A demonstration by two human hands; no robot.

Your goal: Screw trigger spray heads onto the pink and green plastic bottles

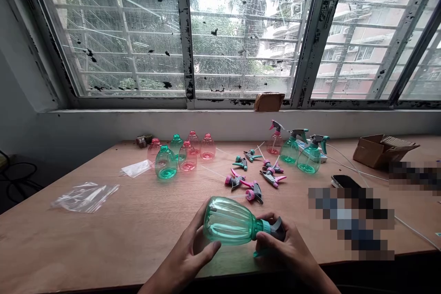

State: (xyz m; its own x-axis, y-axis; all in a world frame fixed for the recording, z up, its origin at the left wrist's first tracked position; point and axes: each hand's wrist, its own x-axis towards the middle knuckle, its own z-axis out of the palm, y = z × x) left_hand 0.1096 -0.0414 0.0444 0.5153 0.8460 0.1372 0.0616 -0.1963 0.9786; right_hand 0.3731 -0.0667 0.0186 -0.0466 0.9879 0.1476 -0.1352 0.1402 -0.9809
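Note:
A green translucent spray bottle (229, 220) lies on its side above the near edge of the wooden table (138, 220). My left hand (191, 250) wraps round its round body from below. My right hand (284, 248) is closed on the grey and teal trigger head (274, 228) fitted at the bottle's neck. Several loose trigger heads (255, 177), pink and teal, lie just beyond the bottle.
Several headless pink and green bottles (179, 154) stand at the back left. Three bottles with heads (296, 149) stand at the back right. Clear plastic bags (86, 196) lie at the left, a cardboard box (379, 149) at the far right, a black phone (344, 181) nearby.

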